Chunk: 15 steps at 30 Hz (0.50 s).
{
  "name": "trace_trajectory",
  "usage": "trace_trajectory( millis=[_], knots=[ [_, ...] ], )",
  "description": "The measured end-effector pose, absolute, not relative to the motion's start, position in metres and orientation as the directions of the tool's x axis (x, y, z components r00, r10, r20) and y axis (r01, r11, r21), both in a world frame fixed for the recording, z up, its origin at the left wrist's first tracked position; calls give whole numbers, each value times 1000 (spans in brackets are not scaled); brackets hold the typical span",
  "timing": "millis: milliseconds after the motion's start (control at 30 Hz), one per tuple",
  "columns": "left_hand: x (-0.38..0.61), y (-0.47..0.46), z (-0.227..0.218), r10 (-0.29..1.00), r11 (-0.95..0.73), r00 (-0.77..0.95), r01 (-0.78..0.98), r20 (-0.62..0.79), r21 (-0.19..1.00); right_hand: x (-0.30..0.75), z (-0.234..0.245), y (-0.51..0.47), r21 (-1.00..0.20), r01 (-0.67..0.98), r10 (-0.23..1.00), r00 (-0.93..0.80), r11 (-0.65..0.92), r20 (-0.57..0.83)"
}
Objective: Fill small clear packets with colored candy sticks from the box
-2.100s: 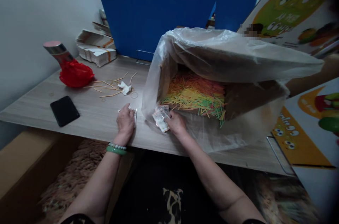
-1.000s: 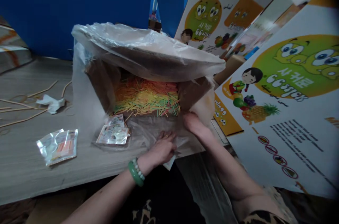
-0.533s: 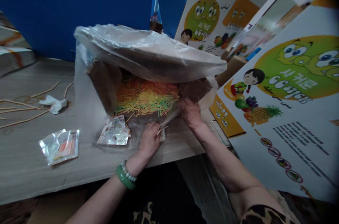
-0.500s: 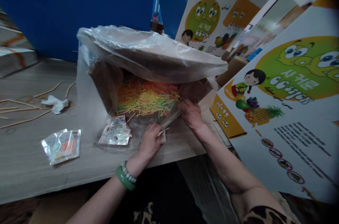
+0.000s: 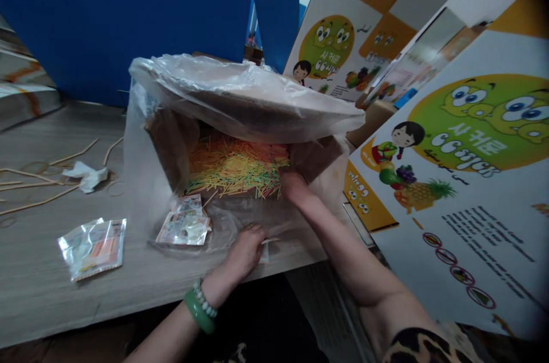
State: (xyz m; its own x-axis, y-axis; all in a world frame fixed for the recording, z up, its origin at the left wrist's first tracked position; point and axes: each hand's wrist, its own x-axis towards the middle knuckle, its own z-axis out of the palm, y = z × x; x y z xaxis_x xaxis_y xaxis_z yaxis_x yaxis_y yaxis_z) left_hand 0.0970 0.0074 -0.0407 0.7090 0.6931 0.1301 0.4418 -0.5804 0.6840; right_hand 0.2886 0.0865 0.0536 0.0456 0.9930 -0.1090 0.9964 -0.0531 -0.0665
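A cardboard box (image 5: 171,140) lined with a clear plastic bag (image 5: 240,86) lies on its side on the wooden table (image 5: 43,294), open toward me. Inside is a heap of thin coloured sticks (image 5: 234,166), yellow, orange and green. My right hand (image 5: 294,186) reaches into the box mouth and touches the sticks; its fingers are hidden among them. My left hand (image 5: 244,248), with a green bangle at the wrist, presses down on the bag's lower edge and a small white packet near the table edge, fingers curled. Printed sachets (image 5: 185,226) lie under the plastic just left of it.
A clear sachet (image 5: 94,246) lies on the table at left. Further left are loose pale sticks (image 5: 51,163), rubber bands and a crumpled tissue (image 5: 88,175). Printed cartons with green cartoon faces (image 5: 467,180) crowd the right side. A blue panel (image 5: 128,8) stands behind.
My right hand has moved from the bag's edge deeper into the box, onto the sticks. My left hand slid slightly down and right along the plastic. The view tilted a little.
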Motion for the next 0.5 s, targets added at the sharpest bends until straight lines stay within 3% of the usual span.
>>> trace_trajectory(
  millis=[67,133,367,500],
  knots=[
    [96,7,-37,695,-570,708,440,122,694,286,41,103,78,985,986,156,-151,-57],
    [97,8,-35,693,-556,713,437,104,707,289,31,113,149,973,982,186,-177,-45],
    [99,8,-37,695,-538,714,436,86,721,302,24,111,162,984,997,73,-71,-6],
    [99,8,-39,686,-543,723,439,77,716,302,23,115,116,985,992,130,-129,0]
  ],
)
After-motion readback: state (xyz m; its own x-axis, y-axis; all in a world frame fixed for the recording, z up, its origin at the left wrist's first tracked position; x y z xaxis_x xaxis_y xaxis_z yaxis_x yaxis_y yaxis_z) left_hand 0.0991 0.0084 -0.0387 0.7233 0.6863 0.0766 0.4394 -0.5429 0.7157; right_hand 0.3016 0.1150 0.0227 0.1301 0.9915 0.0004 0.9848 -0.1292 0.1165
